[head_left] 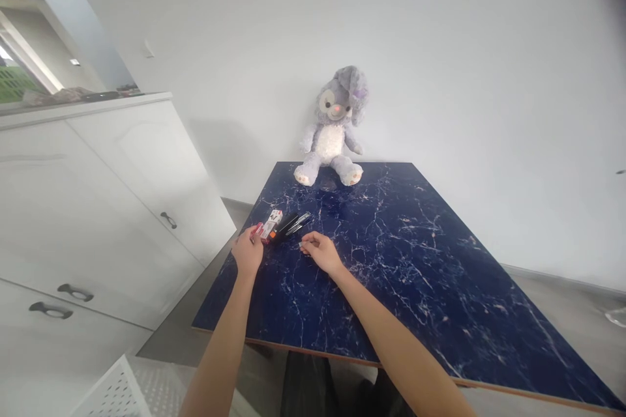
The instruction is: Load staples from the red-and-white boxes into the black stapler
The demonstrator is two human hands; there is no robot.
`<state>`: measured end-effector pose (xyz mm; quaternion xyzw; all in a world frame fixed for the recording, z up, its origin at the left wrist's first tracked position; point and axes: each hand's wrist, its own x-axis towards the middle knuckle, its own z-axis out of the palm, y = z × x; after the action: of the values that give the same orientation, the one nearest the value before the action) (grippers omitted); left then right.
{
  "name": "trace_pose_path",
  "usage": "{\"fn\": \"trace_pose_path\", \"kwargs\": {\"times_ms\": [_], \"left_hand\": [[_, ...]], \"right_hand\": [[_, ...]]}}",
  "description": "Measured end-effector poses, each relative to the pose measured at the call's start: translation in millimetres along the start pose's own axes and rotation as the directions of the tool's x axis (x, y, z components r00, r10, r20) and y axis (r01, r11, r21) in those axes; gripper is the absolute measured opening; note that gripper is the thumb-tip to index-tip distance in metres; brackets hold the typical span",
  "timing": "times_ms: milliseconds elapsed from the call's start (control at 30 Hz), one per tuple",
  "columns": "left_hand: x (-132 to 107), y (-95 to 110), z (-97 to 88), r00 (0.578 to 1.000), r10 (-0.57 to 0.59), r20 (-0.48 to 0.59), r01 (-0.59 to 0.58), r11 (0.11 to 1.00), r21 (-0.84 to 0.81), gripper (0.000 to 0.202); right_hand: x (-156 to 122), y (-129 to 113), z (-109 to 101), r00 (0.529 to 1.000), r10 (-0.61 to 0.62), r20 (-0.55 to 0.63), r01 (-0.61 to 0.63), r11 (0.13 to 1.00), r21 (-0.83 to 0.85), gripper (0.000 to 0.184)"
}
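Note:
My left hand [248, 251] is closed on the near end of a small red-and-white box [269, 227] at the left side of the table. Just right of the box lie a black item with an orange spot [283, 228] and several slim pens [298, 224], bunched together. My right hand [319, 251] hovers at or just above the tabletop, thumb and fingers pinched. A tiny pale bit shows at those fingertips, too small to name.
The dark blue marbled table [391, 260] has a wooden edge. A grey-purple plush toy [332, 124] sits at its back against the white wall. White cabinets [107, 208] stand at left, and a perforated white basket [117, 391] is below at the lower left.

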<state>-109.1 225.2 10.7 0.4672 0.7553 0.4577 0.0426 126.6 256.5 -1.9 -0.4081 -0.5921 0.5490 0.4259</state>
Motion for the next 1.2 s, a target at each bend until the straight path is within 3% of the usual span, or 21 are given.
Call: {"fn": "trace_pose_path", "kwargs": {"times_ms": [167, 467, 767, 1000, 1100, 1200], "left_hand": [[0, -2, 1.2, 0.998, 0.057, 0.000, -0.057, 0.997, 0.058, 0.034], [-5, -1, 1.5, 0.995, -0.060, -0.081, 0.072, 0.986, 0.150, 0.036], [-11, 5, 5.2, 0.998, 0.063, -0.016, -0.056, 0.964, 0.261, 0.028], [-7, 6, 2.7, 0.976, 0.216, -0.028, -0.214, 0.975, 0.063, 0.019], [-13, 14, -0.2, 0.982, 0.173, -0.078, -0.175, 0.984, -0.017, 0.027], [-22, 23, -0.7, 0.997, 0.071, -0.037, -0.079, 0.946, -0.315, 0.030]], "right_hand": [[-1, 0, 0, 1.000, -0.008, 0.007, 0.008, 0.999, -0.035, 0.013], [-3, -3, 0, 1.000, -0.010, 0.016, 0.012, 0.997, -0.074, 0.012], [-2, -2, 3, 1.000, 0.000, 0.017, 0.001, 0.998, -0.061, 0.013], [-5, -7, 0, 1.000, 0.003, 0.003, -0.002, 0.997, -0.083, 0.018], [-4, -7, 0, 1.000, 0.001, -0.015, -0.002, 0.997, -0.072, 0.020], [-4, -5, 3, 0.998, -0.007, -0.063, 0.004, 0.999, -0.053, 0.021]]}}
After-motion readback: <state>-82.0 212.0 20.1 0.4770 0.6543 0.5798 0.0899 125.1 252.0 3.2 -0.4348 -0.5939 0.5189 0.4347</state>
